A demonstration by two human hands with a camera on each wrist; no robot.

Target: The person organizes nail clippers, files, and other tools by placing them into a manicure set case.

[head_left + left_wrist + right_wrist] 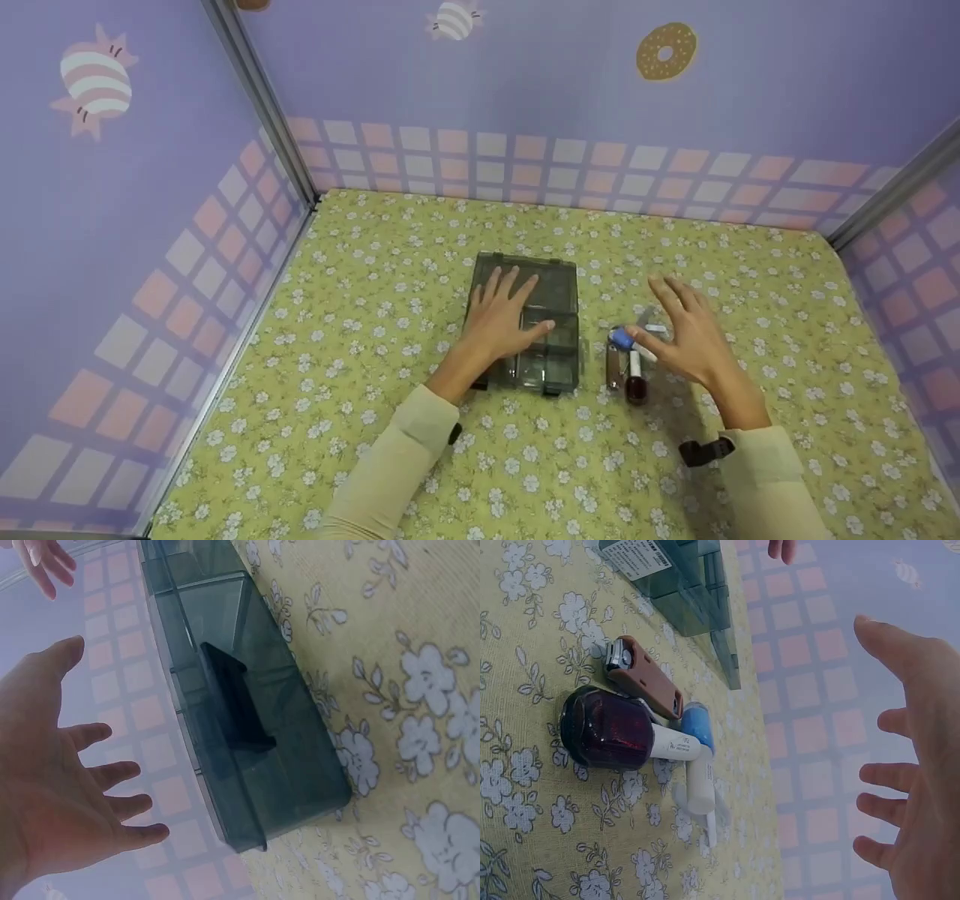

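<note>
The left hand (501, 319) lies flat, fingers spread, on the closed smoky box (559, 281) at mid-table. Just right of the box lies a small cluster: brown clippers (643, 675), a dark red bottle (607, 727) and a blue-capped piece (697, 726). The right hand (686, 330) hovers over them, fingers loose and holding nothing. It looks like the sorting step; next would call for picking one item while steadying the box. The cloth (375, 300) is yellow and floral; the walls (562, 97) are lilac.
</note>
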